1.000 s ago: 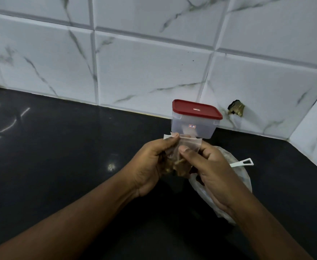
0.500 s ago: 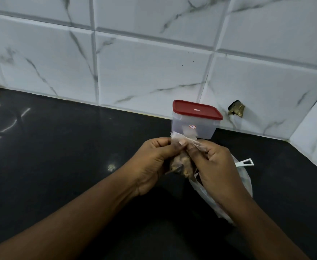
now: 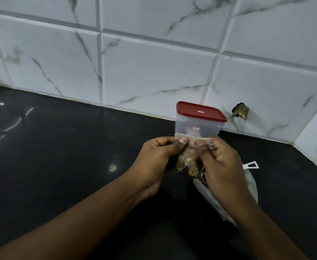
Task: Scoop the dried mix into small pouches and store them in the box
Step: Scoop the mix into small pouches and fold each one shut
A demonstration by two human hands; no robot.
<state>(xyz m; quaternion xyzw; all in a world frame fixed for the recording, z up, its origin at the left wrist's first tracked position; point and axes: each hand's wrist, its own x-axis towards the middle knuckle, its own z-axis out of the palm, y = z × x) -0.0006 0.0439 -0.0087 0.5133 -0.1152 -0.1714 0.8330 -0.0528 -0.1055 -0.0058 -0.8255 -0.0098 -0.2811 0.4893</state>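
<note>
Left grip (image 3: 157,160), right grip (image 3: 223,166) pinch one pouch (image 3: 189,158) before one box (image 3: 199,125)

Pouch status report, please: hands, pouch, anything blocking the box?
Left hand and right hand both pinching pouch top edge. Pouch holds mix, held in front of box, not inside. Red lid on box: in the way.

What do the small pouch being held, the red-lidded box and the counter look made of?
Small clear pouch: thin glossy plastic film, seemingly; brown mix shows through. Red-lidded translucent box: probably rigid plastic, frosted walls, opaque lid. Black counter: polished stone by its look; it mirrors lights.
</note>
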